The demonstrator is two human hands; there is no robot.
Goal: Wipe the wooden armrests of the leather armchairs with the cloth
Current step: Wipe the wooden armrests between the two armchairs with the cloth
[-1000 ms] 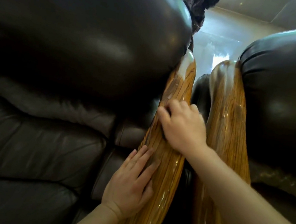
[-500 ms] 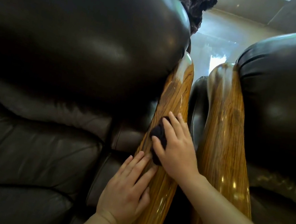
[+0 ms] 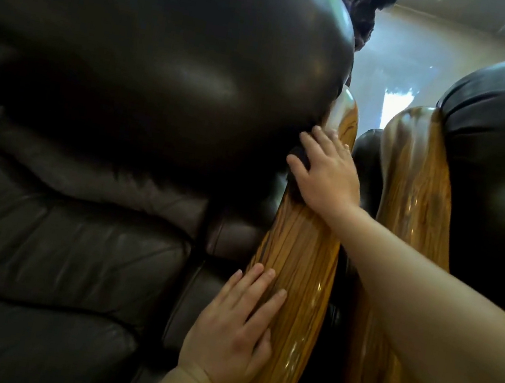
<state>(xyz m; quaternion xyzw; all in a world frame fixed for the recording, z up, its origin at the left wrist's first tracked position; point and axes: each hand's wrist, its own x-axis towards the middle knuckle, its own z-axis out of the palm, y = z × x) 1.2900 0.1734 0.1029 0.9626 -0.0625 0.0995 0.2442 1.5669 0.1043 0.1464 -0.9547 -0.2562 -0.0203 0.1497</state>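
Fingers (image 3: 319, 137) of your right hand (image 3: 326, 173) pressed over dark cloth (image 3: 299, 160) — pinned against wooden armrest (image 3: 297, 254) near its far end, beside dark leather armchair (image 3: 154, 53), your left hand (image 3: 231, 337) flat, fingers spread, on armrest's near edge — second armrest (image 3: 410, 190) just beside.

The scene is dim, lit mostly from a bright, blown-out patch of daylight (image 3: 396, 105) far back between the chairs, which hazes the pale wall around it. Soft sheen glints on the dark leather backrest (image 3: 195, 83) and streaks of glare run down the glossy wooden armrests (image 3: 299, 265). Wide-angle distortion bulges the edges, and the near forearm (image 3: 436, 336) looks soft.
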